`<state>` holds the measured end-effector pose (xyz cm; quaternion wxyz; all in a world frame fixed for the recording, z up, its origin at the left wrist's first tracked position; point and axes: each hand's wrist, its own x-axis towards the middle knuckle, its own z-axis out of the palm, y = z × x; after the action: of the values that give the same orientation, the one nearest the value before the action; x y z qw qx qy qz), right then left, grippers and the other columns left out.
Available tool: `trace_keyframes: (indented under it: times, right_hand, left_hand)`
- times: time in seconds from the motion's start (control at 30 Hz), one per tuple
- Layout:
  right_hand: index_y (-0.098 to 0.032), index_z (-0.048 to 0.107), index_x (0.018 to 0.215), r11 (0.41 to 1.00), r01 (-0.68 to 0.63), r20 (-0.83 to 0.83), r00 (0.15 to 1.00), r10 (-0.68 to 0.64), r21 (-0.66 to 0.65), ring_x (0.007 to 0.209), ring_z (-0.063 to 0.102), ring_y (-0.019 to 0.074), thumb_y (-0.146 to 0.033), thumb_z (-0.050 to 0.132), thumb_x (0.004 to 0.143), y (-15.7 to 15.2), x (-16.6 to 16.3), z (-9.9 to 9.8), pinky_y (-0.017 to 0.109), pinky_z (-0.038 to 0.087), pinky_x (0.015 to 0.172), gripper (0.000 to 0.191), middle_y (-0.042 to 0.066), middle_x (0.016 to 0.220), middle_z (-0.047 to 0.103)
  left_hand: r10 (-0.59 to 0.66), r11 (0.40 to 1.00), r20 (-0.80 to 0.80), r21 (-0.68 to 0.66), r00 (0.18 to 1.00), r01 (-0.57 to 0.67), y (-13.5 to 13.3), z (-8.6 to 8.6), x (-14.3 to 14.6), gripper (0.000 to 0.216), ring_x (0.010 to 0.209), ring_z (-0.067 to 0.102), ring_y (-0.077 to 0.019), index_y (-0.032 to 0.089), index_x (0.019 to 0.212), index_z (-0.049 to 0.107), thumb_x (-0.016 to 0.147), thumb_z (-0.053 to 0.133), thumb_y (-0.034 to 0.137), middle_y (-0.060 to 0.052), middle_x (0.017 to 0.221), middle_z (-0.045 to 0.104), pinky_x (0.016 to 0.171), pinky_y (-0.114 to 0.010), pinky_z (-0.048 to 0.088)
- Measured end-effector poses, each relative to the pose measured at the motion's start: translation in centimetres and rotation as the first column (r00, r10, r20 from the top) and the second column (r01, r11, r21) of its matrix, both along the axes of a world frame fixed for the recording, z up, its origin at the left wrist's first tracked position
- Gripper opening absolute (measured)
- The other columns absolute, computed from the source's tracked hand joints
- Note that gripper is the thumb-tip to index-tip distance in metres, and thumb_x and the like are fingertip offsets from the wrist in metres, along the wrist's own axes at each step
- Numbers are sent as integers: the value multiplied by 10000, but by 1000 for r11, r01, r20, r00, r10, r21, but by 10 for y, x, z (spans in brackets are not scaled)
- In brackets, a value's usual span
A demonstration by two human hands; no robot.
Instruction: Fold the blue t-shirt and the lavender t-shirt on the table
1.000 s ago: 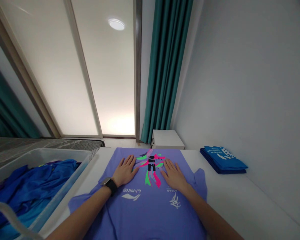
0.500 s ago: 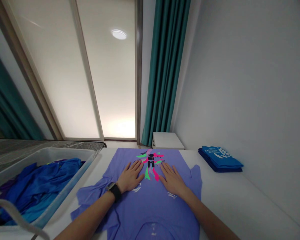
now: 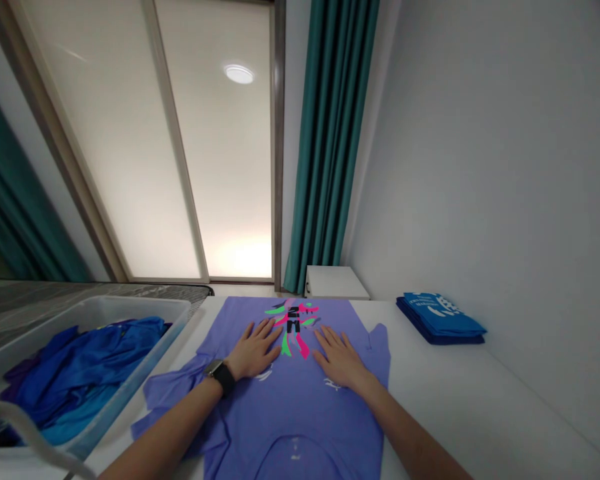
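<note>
A purple T-shirt [image 3: 300,407] lies spread on the white table, its neckline towards me and a pink, green and black print [image 3: 293,323] near its far end. My left hand [image 3: 253,350], with a black watch on the wrist, rests flat on the fabric just left of the print. On the print's right side my right hand [image 3: 343,357] also lies flat, fingers spread. Neither hand grasps anything. The shirt's left sleeve side is rumpled in folds beside my left forearm.
At the left stands a translucent plastic bin [image 3: 175,310] holding crumpled blue clothes [image 3: 100,360]. Folded blue garments [image 3: 440,319] lie stacked on the table [image 3: 440,400] at the right, near the wall. Beyond the far edge is a white cabinet [image 3: 336,281].
Both hands, flat on the T-shirt, have shifted a little to the left, and the shirt has slid left with them. The bin and folded stack stay in place.
</note>
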<state>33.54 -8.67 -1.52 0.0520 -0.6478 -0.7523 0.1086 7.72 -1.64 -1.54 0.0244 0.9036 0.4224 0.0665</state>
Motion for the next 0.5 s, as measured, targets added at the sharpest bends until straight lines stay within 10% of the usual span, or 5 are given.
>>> trace_keyframes:
  times: [0.3, 0.5]
  right_hand:
    - [-169, 354, 1491, 991, 70, 27, 997, -73, 112, 1454, 222, 223, -433, 256, 988, -23, 40, -3, 470, 68, 1187, 577, 93, 1566, 298]
    - [-169, 449, 1432, 955, 135, -28, 991, -132, 263, 1400, 334, 224, -393, 202, 999, -26, 77, -10, 449, 165, 1179, 547, 94, 1491, 437]
  left_hand:
    - [-224, 974, 51, 39, 973, 222, -23, 23, 84, 478, 1375, 382, -265, 212, 1394, 462, 973, 420, 434, -104, 1497, 425, 1118, -466, 300]
    - [-284, 954, 17, 104, 959, 281, -31, 37, 141, 253, 1060, 585, -267, 181, 994, 660, 936, 476, 345, -108, 1070, 656, 945, -430, 432]
